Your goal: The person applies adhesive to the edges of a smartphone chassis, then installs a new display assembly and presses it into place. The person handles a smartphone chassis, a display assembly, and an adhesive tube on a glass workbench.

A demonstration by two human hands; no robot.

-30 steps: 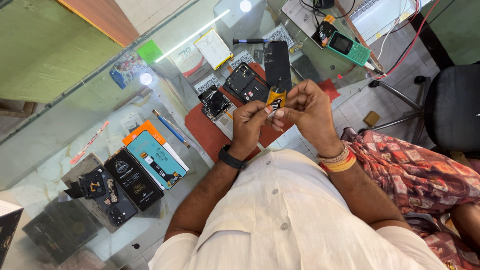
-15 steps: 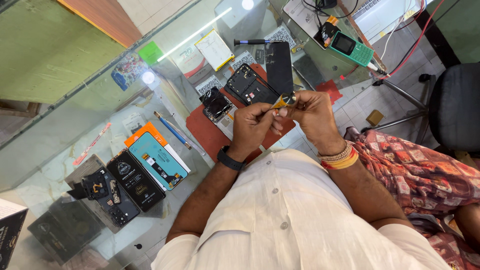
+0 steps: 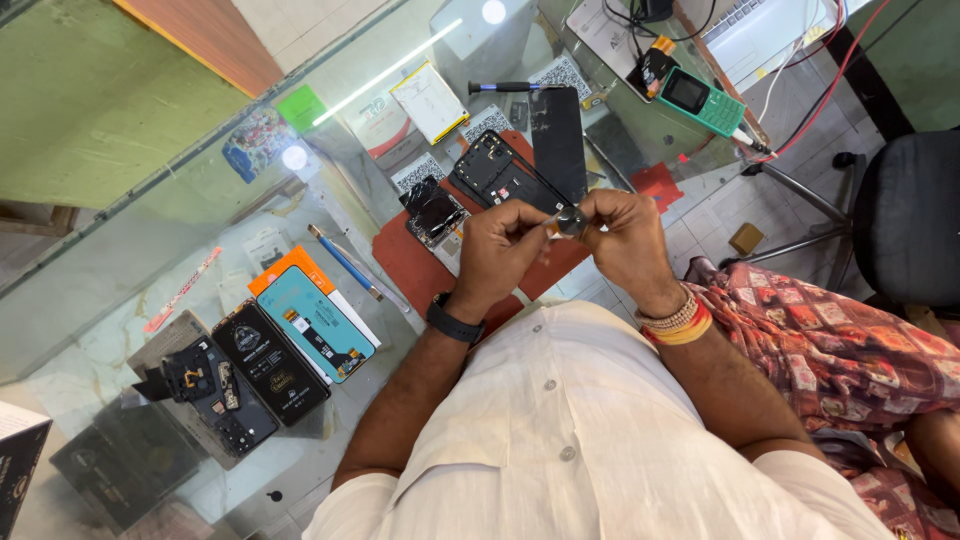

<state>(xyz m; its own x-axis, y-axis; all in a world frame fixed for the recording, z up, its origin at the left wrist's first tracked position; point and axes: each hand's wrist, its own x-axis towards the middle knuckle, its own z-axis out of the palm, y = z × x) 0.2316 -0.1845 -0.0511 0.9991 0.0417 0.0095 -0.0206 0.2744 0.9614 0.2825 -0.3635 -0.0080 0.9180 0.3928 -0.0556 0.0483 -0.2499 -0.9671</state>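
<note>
My left hand (image 3: 505, 245), with a black watch on the wrist, and my right hand (image 3: 625, 232), with bangles on the wrist, meet fingertip to fingertip above a red mat (image 3: 420, 265). Together they pinch a small greyish part with a yellow strip (image 3: 568, 222). Just beyond the fingers an opened black phone frame (image 3: 498, 170) lies on the mat. A black phone panel (image 3: 558, 130) rests beside it. A small dark phone board (image 3: 432, 212) sits left of my left hand.
A glass-topped counter (image 3: 150, 270) carries a screwdriver (image 3: 505, 87), a green keypad phone (image 3: 700, 100), a blue pen-like tool (image 3: 345, 262), a teal display panel (image 3: 318, 322), a black phone box (image 3: 268, 365) and a stripped phone (image 3: 205, 390). A black chair (image 3: 910, 215) stands at right.
The yellow strip stood upright over the phone frame a second ago. Both hands have since drawn slightly towards my body and now pinch the part between their fingertips.
</note>
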